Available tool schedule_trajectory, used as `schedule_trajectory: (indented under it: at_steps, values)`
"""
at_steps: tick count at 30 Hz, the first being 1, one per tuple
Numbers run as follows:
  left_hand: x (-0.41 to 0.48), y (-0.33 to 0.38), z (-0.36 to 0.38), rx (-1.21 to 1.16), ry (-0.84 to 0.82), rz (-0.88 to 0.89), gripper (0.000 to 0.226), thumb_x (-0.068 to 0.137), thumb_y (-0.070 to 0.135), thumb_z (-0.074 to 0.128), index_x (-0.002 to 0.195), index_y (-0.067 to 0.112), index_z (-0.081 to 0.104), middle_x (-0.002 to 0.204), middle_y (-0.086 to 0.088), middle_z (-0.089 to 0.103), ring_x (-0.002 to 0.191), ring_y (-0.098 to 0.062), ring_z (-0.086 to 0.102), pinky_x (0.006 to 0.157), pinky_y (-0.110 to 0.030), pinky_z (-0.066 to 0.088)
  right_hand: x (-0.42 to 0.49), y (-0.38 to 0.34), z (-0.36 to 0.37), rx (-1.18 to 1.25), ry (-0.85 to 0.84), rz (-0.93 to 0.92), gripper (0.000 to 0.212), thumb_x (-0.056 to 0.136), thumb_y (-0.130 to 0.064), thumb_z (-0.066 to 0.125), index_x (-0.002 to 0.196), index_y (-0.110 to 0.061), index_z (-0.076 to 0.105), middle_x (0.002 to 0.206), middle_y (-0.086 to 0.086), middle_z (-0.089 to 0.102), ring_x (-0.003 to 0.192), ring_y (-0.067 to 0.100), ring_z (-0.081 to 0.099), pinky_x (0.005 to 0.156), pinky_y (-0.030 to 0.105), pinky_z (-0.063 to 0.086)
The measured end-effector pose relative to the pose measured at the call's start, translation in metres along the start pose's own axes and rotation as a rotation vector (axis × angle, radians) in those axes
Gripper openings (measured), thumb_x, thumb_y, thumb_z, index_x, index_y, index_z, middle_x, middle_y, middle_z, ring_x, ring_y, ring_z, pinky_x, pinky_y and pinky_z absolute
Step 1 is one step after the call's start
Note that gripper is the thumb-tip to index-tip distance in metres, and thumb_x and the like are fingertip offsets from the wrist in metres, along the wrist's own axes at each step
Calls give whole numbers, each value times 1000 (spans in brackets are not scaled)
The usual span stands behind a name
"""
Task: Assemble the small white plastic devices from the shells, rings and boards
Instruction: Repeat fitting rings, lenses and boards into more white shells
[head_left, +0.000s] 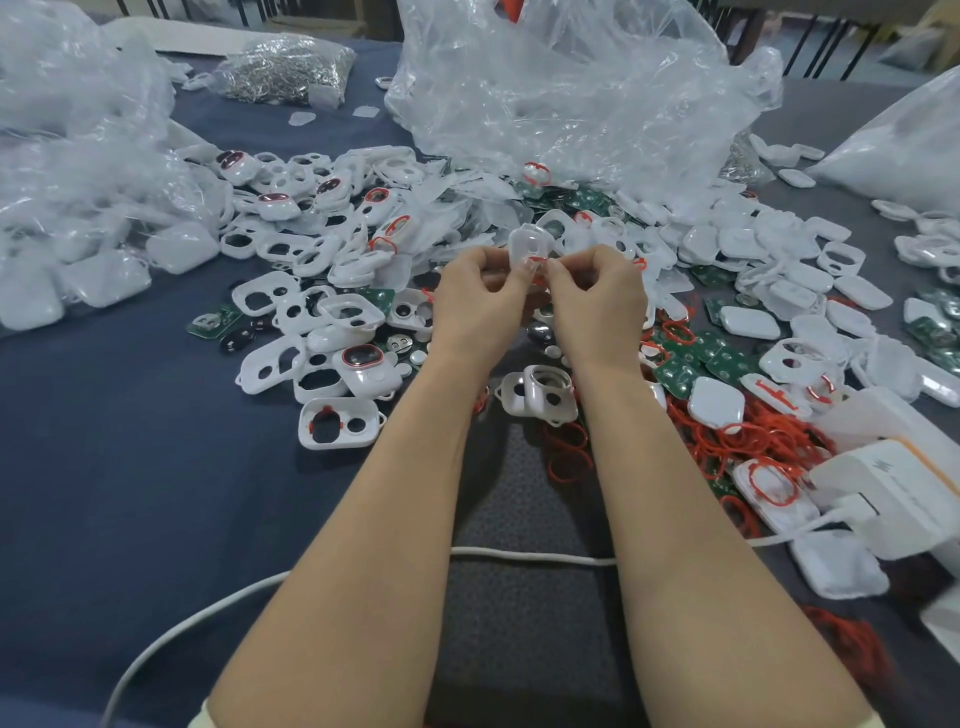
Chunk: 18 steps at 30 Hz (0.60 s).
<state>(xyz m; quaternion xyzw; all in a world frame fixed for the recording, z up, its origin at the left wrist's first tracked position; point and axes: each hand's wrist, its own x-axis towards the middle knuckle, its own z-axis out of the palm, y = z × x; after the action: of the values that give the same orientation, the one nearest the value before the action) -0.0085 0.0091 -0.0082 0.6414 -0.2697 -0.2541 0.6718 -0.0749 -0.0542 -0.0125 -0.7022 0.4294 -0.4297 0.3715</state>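
Note:
Both hands meet above the middle of the table. My left hand (480, 299) and my right hand (597, 296) pinch a small white shell (527, 244) held upright between the fingertips, with a red ring (537, 262) at its lower part. A heap of white shells (332, 312) with oval holes lies left of my hands. Green boards (691, 364) lie to the right, and loose red rings (748, 436) pile up nearer on the right. A shell with a red ring fitted (337, 423) lies near my left forearm.
Crumpled clear plastic bags (571, 93) stand at the back and left (78, 182). A bag of metal parts (285, 67) sits far back. A white cable (519, 556) crosses the dark cloth under my forearms. A white box (893, 493) lies at the right.

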Motion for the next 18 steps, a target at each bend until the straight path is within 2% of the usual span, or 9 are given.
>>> schedule_trajectory:
  at_steps: [6, 12, 16, 18]
  values:
    - [3, -3, -2, 47, -3, 19, 12, 95, 10, 59, 103, 2, 60, 99, -20, 71, 89, -26, 71, 86, -43, 57, -2, 0, 2, -33, 5, -44, 13, 89, -17, 64, 78, -14, 57, 71, -6, 56, 73, 11, 54, 66, 17, 38]
    - [6, -6, -3, 59, -6, 5, 17, 94, 12, 59, 106, -1, 63, 98, -18, 72, 93, -26, 71, 89, -44, 56, -3, 0, 2, -60, -8, -64, 10, 90, -15, 62, 81, -11, 60, 77, -2, 59, 78, 15, 58, 76, 26, 46]
    - [6, -7, -6, -24, -22, -15, 8, 95, 7, 57, 100, 3, 61, 88, -14, 71, 76, -16, 71, 73, -28, 60, -5, -2, 3, -56, -32, -64, 11, 88, -16, 64, 79, -13, 59, 77, -1, 61, 82, 19, 61, 81, 35, 49]
    - [7, -7, -7, -48, -19, -33, 7, 96, 8, 55, 100, 5, 60, 91, -14, 71, 83, -21, 71, 79, -33, 59, -4, -2, 3, -2, -63, -14, 12, 88, -17, 65, 80, -12, 59, 79, 3, 63, 83, 23, 64, 82, 39, 51]
